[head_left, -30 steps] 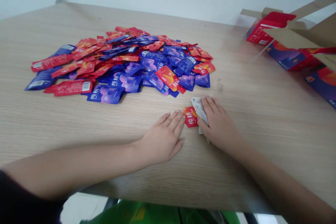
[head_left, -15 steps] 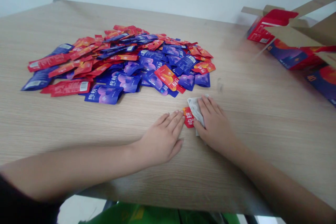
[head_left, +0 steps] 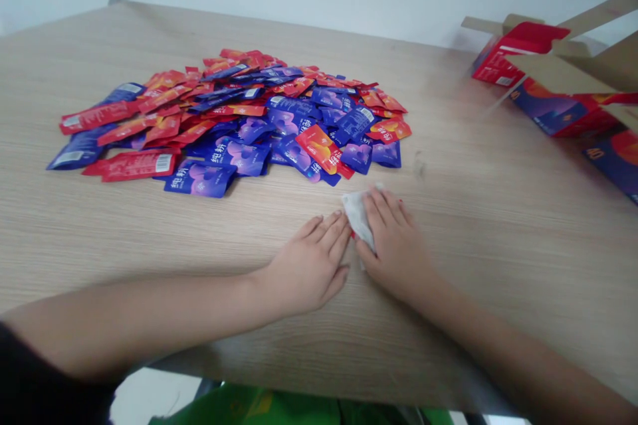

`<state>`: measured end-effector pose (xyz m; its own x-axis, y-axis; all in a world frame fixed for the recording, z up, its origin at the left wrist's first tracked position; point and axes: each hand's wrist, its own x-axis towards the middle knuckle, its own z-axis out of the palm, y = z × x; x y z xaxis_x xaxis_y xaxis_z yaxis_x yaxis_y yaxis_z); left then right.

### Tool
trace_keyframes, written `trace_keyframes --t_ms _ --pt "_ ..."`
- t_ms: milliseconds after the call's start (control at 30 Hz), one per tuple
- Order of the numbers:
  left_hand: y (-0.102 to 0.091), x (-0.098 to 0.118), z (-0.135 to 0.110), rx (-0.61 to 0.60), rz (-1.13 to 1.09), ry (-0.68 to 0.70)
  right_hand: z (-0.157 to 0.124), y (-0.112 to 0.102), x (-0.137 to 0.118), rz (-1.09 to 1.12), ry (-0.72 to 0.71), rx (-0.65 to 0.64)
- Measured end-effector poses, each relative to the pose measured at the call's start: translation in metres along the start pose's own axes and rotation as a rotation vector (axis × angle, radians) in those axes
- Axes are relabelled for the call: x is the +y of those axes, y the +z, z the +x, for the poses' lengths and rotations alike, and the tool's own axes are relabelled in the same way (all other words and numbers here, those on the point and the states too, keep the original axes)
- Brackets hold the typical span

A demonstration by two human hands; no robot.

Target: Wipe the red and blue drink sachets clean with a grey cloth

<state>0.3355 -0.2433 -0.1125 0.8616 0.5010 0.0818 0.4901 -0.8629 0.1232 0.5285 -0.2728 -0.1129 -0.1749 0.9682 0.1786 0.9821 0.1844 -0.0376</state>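
Note:
My right hand [head_left: 393, 239] lies over a folded white cloth [head_left: 357, 212], pressing it onto the table with the fingers on top. Under the cloth is a red sachet, almost wholly covered; only a thin red edge shows beside my left fingertips. My left hand [head_left: 316, 262] rests flat, fingers stretched out and holding nothing, its tips at the sachet's left edge. Beyond both hands spreads a large heap of red and purple sachets [head_left: 244, 123], with white lettering on many and barcodes on some.
Open cardboard boxes, among them a red box [head_left: 503, 60] and a purple-blue box [head_left: 553, 106], stand at the right with flaps up. Another box [head_left: 618, 163] is cut off by the frame edge. The wooden table [head_left: 124, 232] has its near edge below my arms.
My right hand has slid left with the cloth, which now covers the red sachet's printed face. The left hand has stayed at the sachet's edge.

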Motion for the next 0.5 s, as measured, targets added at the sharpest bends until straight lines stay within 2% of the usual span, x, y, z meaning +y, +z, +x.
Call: trace_keyframes --t_ms 100,300,500 --pt "-0.001 0.000 0.000 0.011 -0.009 0.001 -0.002 -0.001 -0.006 0.025 -0.084 -0.023" --pt "0.000 0.000 0.001 -0.025 0.004 -0.002 -0.004 0.000 0.016 -0.030 0.119 0.005" --pt "-0.002 0.000 0.001 -0.003 -0.017 -0.007 -0.005 0.000 -0.004 0.018 -0.077 -0.009"
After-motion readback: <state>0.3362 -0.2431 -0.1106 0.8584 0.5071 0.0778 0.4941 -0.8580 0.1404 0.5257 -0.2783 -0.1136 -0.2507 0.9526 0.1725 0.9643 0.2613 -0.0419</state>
